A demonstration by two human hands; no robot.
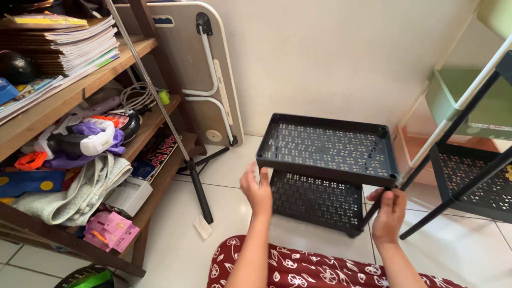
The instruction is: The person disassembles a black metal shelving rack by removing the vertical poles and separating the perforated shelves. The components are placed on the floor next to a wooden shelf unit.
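A dark grey plastic rack stands on the white tiled floor, with a perforated top tray (pixel 329 146) above a lower perforated tray (pixel 316 200). My left hand (pixel 257 191) is raised at the near left corner of the top tray, fingers apart and touching its front edge. My right hand (pixel 388 212) grips the rack's near right corner post just below the top tray. My lap in a red flowered cloth (pixel 298 266) shows at the bottom.
A wooden shelf unit (pixel 69 90) with books, toys and cloths fills the left. A folded table (pixel 205 69) leans on the wall, with a thin metal stand (pixel 176 133) in front. Another dark rack with white poles (pixel 469 176) stands at the right.
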